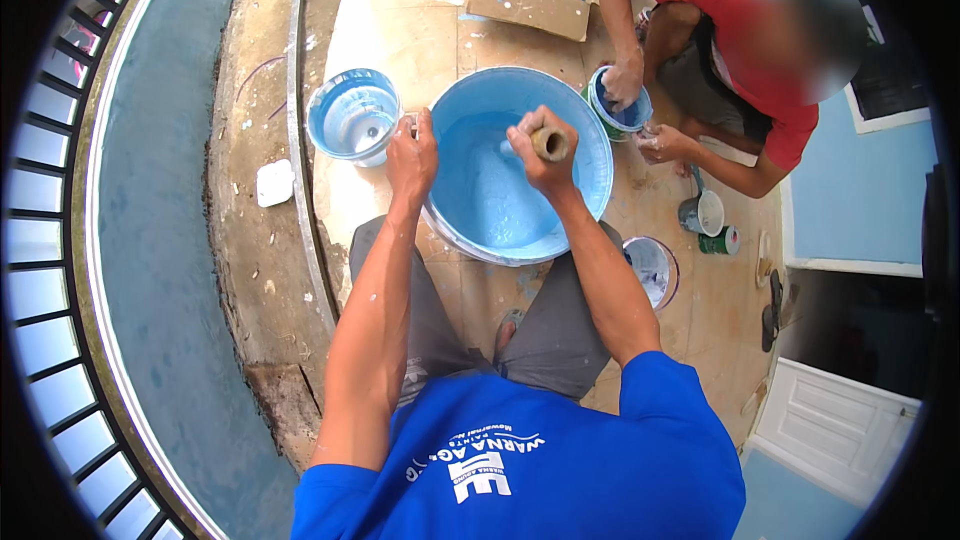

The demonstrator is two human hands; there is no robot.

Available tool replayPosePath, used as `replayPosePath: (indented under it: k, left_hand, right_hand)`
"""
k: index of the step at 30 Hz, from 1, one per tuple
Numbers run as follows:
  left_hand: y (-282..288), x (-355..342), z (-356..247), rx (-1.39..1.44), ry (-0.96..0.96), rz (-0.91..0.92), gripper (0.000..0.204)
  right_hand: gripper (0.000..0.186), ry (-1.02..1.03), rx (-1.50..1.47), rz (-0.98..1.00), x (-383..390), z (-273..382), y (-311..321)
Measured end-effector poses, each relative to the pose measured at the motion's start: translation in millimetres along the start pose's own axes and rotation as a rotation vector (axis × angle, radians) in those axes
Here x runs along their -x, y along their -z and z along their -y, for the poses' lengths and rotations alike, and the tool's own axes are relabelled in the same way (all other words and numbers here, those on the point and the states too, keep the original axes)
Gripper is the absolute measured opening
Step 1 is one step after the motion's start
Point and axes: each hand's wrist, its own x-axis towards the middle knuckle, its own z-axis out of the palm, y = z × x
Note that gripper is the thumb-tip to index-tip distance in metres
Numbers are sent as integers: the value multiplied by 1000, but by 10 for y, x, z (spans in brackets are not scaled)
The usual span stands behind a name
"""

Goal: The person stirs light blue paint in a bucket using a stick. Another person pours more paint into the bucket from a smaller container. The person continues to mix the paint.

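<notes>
A large round bucket (pixel 597 130) stands between my knees with light blue paint (pixel 495 215) in it. My right hand (pixel 545 165) is closed around a stick (pixel 550 144) with a hollow round end, held over the bucket; its lower part is hidden behind my hand. My left hand (pixel 411 155) grips the right side of a smaller pail (pixel 352 112), just left of the large bucket. Blue paint coats the pail's inside wall, and its bottom looks pale and wet.
At right, a person in a red shirt (pixel 745 40) has one hand inside a small blue-stained bucket (pixel 632 121). A cardboard box (pixel 525 5) with blue cups sits at the back. A dipper (pixel 709 211), green can (pixel 720 240) and white bucket (pixel 655 270) stand right. A white lid (pixel 275 183) lies left.
</notes>
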Motion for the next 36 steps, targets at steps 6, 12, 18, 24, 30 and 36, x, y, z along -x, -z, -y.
replayPosePath:
  k: [6,12,18,24,30,36]
  left_hand:
    - [10,-16,51,-12,58,19,62]
    - [0,54,-7,10,42,-43,56]
    - [21,78,4,35,51,-30,54]
    - [-15,55,49,21,31,-42,56]
    - [-7,27,12,25,48,-47,56]
    - [28,79,17,43,64,-29,59]
  right_hand:
    - [25,-54,7,-47,642,350,208]
    - [20,-268,-111,-102,936,754,445]
    - [18,-291,-185,-81,726,955,256]
    - [20,-72,-277,-93,218,692,-86]
    - [25,-69,-71,-83,131,150,-242]
    - [22,-110,-61,-13,644,494,-13]
